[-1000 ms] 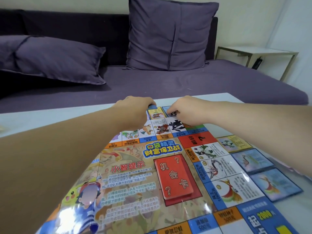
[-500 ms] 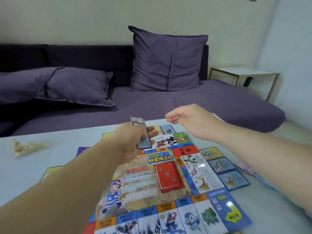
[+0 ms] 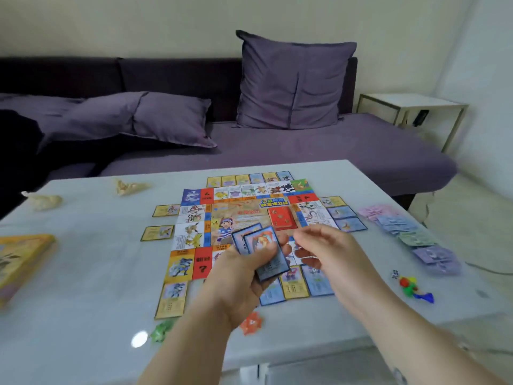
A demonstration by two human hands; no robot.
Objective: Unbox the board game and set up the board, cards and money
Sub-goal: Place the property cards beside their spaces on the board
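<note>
Yellow game box [image 3: 22,262] sits far left, and the bare surface [image 3: 91,276] between it and the board [image 3: 244,215] offers the safest room for moving. Over the board's near side the left hand [image 3: 241,284] grips a few blue cards [image 3: 263,251], loosely fanned; a slack thumb could spill them onto the laid cards [image 3: 294,284] below. The right hand [image 3: 324,251] hovers just beside, fingers loosely curled and holding nothing. Further right, the money stacks [image 3: 410,232] lie near the surface's edge, where a swinging forearm could sweep them off.
</note>
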